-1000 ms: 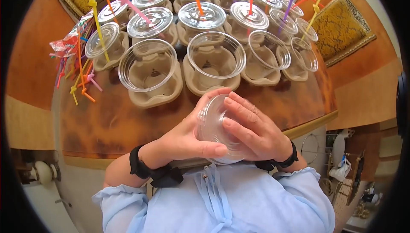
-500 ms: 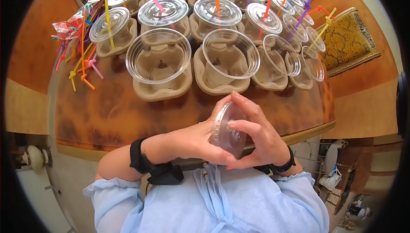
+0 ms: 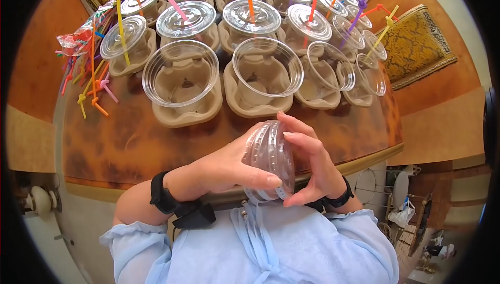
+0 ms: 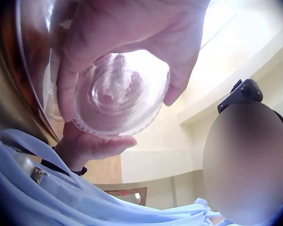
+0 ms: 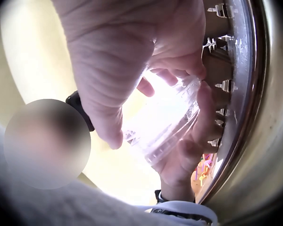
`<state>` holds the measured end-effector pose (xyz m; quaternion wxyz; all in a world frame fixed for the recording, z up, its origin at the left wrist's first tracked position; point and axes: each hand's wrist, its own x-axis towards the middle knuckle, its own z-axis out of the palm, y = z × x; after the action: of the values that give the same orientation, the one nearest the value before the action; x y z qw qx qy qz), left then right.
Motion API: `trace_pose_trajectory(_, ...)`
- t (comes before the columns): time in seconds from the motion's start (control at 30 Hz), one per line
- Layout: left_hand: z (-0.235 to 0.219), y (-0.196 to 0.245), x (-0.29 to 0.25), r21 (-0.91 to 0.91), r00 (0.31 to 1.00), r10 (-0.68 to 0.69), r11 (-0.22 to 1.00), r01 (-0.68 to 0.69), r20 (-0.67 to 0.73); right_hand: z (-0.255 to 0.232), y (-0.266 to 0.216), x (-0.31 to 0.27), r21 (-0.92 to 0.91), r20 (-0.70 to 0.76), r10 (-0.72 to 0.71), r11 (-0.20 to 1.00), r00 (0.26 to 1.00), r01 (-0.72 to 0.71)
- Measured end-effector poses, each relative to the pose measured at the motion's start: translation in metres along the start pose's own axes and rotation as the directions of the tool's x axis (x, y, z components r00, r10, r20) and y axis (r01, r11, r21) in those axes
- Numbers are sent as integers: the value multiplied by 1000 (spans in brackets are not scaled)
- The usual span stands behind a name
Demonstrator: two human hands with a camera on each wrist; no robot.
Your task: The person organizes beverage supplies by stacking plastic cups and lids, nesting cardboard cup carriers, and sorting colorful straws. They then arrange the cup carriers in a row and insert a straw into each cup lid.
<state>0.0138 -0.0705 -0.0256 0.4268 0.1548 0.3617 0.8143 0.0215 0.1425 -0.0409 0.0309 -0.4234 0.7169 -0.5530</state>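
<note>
In the head view my left hand (image 3: pixel 221 164) grips a small stack of clear plastic lids (image 3: pixel 263 156), held on edge in front of the body, with its thumb across the near side. My right hand (image 3: pixel 312 167) is at the stack's right face, fingertips at the far rim and thumb at the near rim of the outermost lid (image 3: pixel 285 159). Ridged lid rims show side by side in the head view. In the left wrist view the round face of a lid (image 4: pixel 118 101) shows between both hands. Beyond the hands stand uncovered clear cups (image 3: pixel 180 73) in brown pulp carriers (image 3: pixel 195 115).
Behind, several rows of lidded cups (image 3: pixel 251 17) hold knotted coloured straws. Loose straws (image 3: pixel 99 89) and a crinkled plastic wrapper (image 3: pixel 78 42) lie at the table's left. The brown table (image 3: pixel 140 148) has a rounded near edge. A patterned chair (image 3: pixel 422 44) stands at the right.
The lids have turned in my hands, from face towards the camera to on edge, and several rims now show apart. My right fingers have moved from the lid's face to its rim.
</note>
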Motion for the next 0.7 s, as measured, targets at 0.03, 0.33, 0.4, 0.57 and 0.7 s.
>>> trace_pose_trajectory(0.03, 0, 0, 1, -12, 1000, 9, 1000, -9, 3, 0, 1, 0, 14, 3, 1, 1000, 1000, -1)
trace_pose_trajectory(0.33, 10, 7, 4, -51, 997, 72, 996, -71, 12, 4, 18, -4, 250, -1, -16, 968, 1000, 16)
trace_pose_trajectory(0.4, 12, 8, 2, -61, 997, 76, 995, -75, -1, 5, 19, -1, 319, -4, -38, 947, 999, 37)
trace_pose_trajectory(0.57, 6, 3, 1, -122, 999, 48, 992, -45, 22, 5, 13, -3, 272, -11, -25, 962, 1000, 27)
trace_pose_trajectory(0.7, 5, 3, -1, -119, 1000, 16, 993, -13, 24, 3, 10, -4, 334, -32, -53, 941, 998, 61)
